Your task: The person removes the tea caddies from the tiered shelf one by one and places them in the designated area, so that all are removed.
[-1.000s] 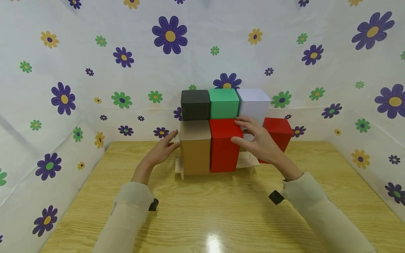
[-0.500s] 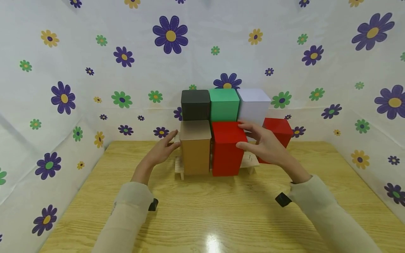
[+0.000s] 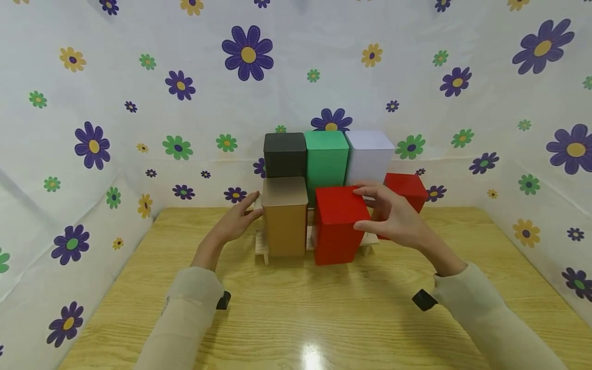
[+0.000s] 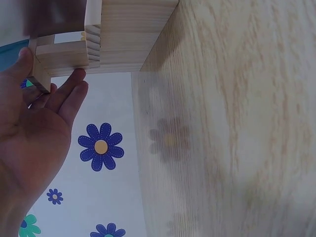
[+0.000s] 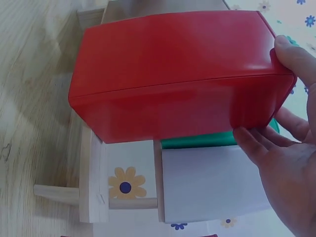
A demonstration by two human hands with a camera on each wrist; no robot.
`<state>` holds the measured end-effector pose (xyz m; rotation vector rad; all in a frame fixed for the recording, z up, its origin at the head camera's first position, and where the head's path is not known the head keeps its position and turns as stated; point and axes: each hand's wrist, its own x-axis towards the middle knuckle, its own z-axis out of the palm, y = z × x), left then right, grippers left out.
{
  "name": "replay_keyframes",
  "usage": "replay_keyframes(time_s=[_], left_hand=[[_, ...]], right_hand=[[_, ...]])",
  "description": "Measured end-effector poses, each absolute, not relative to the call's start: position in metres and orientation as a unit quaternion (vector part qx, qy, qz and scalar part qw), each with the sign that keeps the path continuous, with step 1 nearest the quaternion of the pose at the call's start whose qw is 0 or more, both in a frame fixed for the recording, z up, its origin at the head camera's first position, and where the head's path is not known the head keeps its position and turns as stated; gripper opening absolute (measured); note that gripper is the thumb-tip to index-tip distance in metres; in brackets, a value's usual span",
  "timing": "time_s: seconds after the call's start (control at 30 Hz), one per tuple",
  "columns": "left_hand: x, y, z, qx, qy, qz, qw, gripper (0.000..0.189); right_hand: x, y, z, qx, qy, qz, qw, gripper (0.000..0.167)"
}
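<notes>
My right hand (image 3: 399, 218) grips a red box (image 3: 339, 226) by its right side near the top, thumb toward the front. The box stands slightly turned, forward of the other boxes and apart from the tan box (image 3: 285, 226) to its left. In the right wrist view the box (image 5: 173, 74) juts out past the rack's front, its thumb and fingers on opposite faces. My left hand (image 3: 233, 221) holds the left end of a light wooden rack (image 3: 261, 242). The left wrist view has the thumb and fingers pinching a wooden end piece (image 4: 61, 57) there.
Behind, on the upper tier, stand a black box (image 3: 285, 154), a green box (image 3: 326, 154) and a lavender box (image 3: 369, 154). Another red box (image 3: 409, 192) stands to the right of the rack. A flower-patterned cloth (image 3: 185, 118) encloses the wooden table (image 3: 277, 313).
My right hand has pulled the red box forward and to the right, opening a gap beside the tan box and baring more of the green one. The left hand has stayed put.
</notes>
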<state>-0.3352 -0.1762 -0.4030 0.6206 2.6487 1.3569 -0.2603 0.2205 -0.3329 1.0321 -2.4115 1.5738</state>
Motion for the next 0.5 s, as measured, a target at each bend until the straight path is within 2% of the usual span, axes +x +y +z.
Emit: replay_keyframes(time_s=[0.5], left_hand=[[-0.3386, -0.1775, -0.4077, 0.206, 0.870, 0.446, 0.043, 0.067]], right_hand=[[-0.2503, 0.2302, -0.3346, 0.334, -0.797, 0.498, 0.066, 0.056]])
